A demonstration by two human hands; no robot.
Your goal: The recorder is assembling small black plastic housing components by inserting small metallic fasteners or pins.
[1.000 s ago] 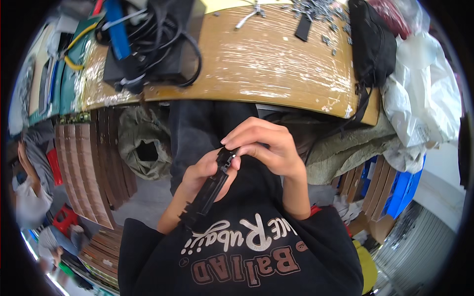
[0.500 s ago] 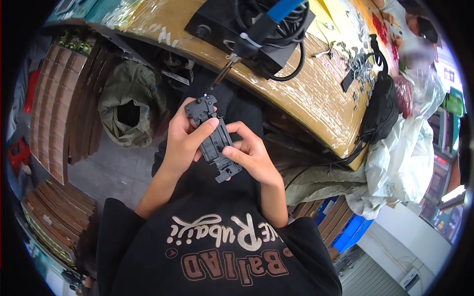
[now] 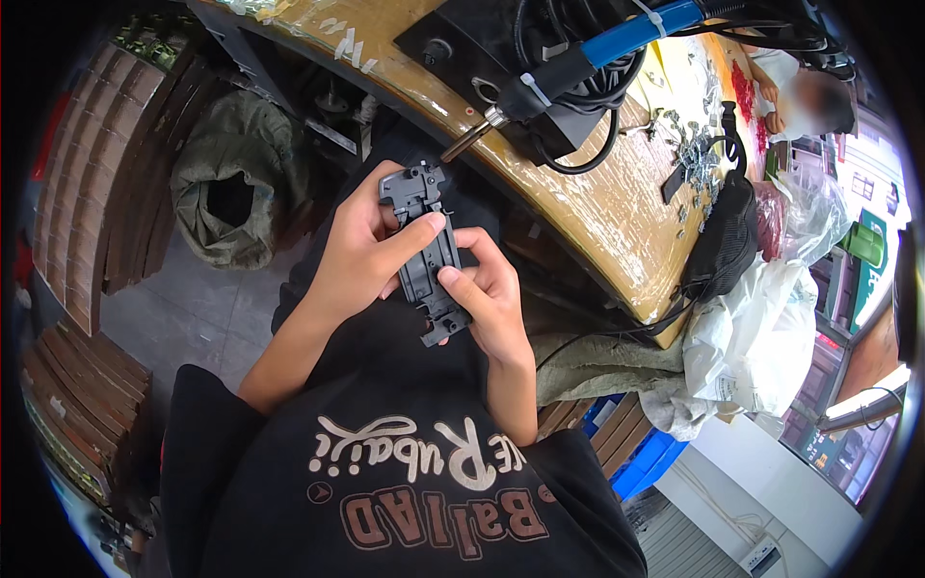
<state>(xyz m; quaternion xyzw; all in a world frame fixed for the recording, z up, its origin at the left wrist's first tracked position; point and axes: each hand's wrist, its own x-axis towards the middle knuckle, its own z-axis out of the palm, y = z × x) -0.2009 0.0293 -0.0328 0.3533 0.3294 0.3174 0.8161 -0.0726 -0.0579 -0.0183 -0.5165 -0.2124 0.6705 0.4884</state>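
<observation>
A long dark grey plastic part [image 3: 427, 252] is held over my lap with both hands. My left hand [image 3: 358, 249] grips its upper half, thumb laid across the front face. My right hand [image 3: 489, 297] holds the lower half from the right side, thumb pressing on its face. Just above the part, the metal tip of a soldering iron with a blue handle [image 3: 576, 60] pokes over the edge of the wooden table [image 3: 617, 207].
Black cables and a black box [image 3: 501, 39] lie on the table, with small metal bits [image 3: 696, 154] scattered farther along. A black bag [image 3: 721, 241] and white plastic sack [image 3: 761, 328] hang at its end. An olive bag [image 3: 231, 193] sits on the floor. Another person [image 3: 809, 101] sits beyond.
The view has swung so the table now runs diagonally at upper right. My hands have turned the dark part more upright and shifted along it, one on each half.
</observation>
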